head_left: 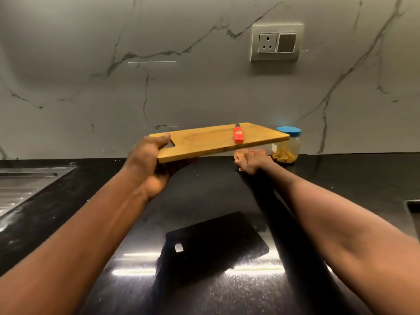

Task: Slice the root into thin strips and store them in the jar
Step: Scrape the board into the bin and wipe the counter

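Note:
My left hand [147, 164] grips the handle end of a wooden cutting board [211, 142], thumb on top beside the handle hole, and holds it tilted in the air above the black counter [204, 196]. A knife [238, 134] with a red handle lies on the board. My right hand [251, 162] reaches under the board's right part and rests on the counter with its fingers stretched toward the wall. Just right of it, against the wall, stands a clear jar [288, 146] with a blue lid and yellowish strips at its bottom. No whole root is in view.
A steel sink drainer [25, 187] sits at the left of the counter. A dark recessed edge [413, 212] shows at the far right. A wall socket [276, 43] is set in the marble backsplash above the jar.

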The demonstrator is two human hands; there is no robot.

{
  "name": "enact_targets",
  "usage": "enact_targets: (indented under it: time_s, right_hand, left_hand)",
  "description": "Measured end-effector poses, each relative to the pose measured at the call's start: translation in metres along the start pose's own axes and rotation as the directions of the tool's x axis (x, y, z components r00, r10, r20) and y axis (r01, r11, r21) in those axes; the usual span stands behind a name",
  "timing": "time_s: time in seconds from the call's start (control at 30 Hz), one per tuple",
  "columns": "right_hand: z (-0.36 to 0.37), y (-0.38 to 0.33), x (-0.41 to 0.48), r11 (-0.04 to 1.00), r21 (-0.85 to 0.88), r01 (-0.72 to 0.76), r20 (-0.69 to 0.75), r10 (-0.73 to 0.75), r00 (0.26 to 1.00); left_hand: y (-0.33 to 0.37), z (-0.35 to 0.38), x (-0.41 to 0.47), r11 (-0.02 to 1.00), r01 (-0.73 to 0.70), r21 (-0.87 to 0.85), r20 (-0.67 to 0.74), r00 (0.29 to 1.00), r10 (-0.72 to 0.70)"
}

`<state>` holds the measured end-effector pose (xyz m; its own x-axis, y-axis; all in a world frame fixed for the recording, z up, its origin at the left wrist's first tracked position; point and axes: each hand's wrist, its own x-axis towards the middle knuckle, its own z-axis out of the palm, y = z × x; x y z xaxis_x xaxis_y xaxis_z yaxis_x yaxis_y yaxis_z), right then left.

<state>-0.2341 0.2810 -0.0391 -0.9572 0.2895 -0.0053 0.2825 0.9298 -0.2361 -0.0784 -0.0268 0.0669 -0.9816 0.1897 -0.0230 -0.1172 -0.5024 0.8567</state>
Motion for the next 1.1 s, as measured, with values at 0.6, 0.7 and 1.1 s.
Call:
enact_targets:
  time_s: [0.6,0.7,1.1]
  right_hand:
    - [0.046,-0.195,-0.112,0.928,-0.099,0.359,0.066,-0.354,0.933]
    - [0.039,-0.144,-0.101,0.921,-0.069,0.384,0.003,-0.384,0.923]
    - [-0.028,0.156,-0.161,0.957,-0.023,-0.289,-0.208,0.278,0.938]
  left_hand:
    - [-0.001,-0.006,0.0,0.998,0.0,-0.059,-0.065,0.998,-0.004]
    - [-0.004,-0.007,-0.004,0.998,-0.004,-0.056,-0.072,0.997,0.0]
    - [-0.022,0.018,-0.024,0.998,0.029,-0.055,-0.015,0.999,-0.03]
